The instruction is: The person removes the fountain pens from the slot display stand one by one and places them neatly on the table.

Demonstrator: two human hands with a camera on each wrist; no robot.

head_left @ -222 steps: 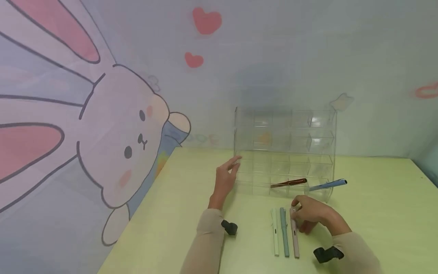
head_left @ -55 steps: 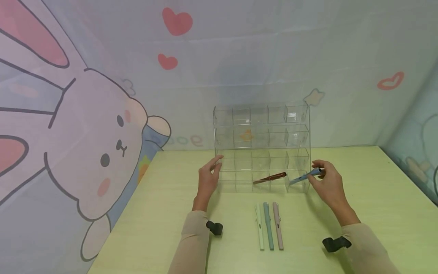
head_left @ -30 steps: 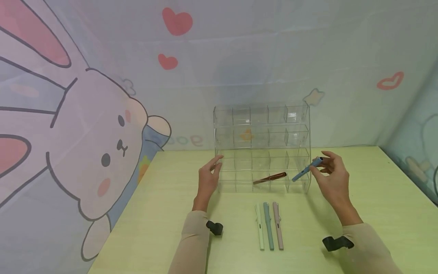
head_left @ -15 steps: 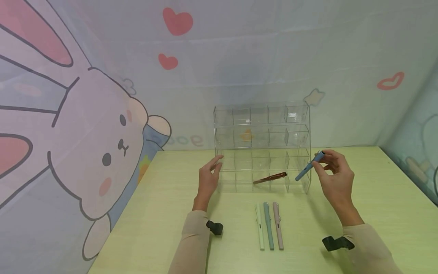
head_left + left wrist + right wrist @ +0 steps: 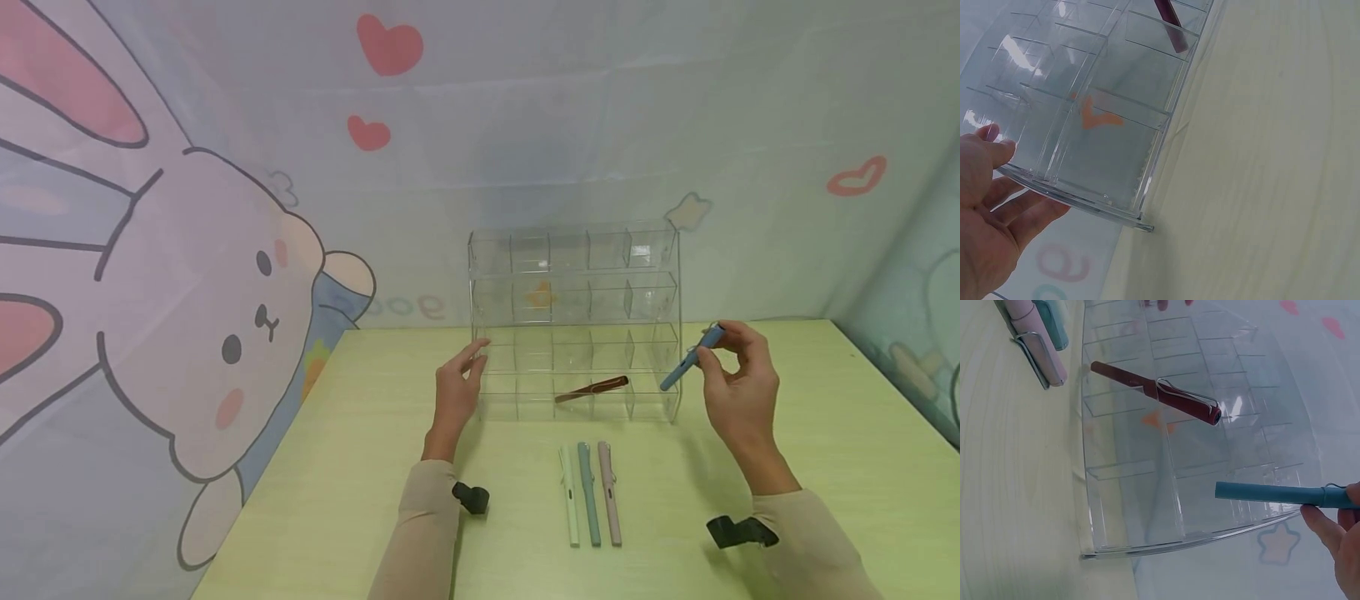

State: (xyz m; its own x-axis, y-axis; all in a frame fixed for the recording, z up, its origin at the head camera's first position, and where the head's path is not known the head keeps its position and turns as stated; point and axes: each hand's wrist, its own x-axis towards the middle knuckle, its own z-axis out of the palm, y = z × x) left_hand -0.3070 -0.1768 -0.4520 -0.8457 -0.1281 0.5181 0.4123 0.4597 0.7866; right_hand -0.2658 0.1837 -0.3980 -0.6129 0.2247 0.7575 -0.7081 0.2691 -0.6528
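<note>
My left hand (image 5: 456,392) holds the left side panel of a clear acrylic rack (image 5: 573,358); in the left wrist view its thumb and fingers lie on either side of the panel. My right hand (image 5: 742,396) pinches a blue pen (image 5: 692,358) by its capped end, clip showing. That pen slants, lower tip down-left, by the rack's right side. A dark red pen (image 5: 592,389) lies tilted in the rack's bottom row; the right wrist view shows its metal clip. In front of the rack, light green (image 5: 570,500), teal (image 5: 589,496) and pink (image 5: 610,496) pens lie side by side.
The rack stands on a pale yellow-green table (image 5: 360,500) near its back edge, with several rows of divided compartments. Behind the table hangs a cloth backdrop (image 5: 600,100) printed with a rabbit and hearts.
My right hand has left the pink pen, taken the blue pen out of the rack's bottom right, and carried it up and rightward, tilting it steeper. My left hand stays on the rack.
</note>
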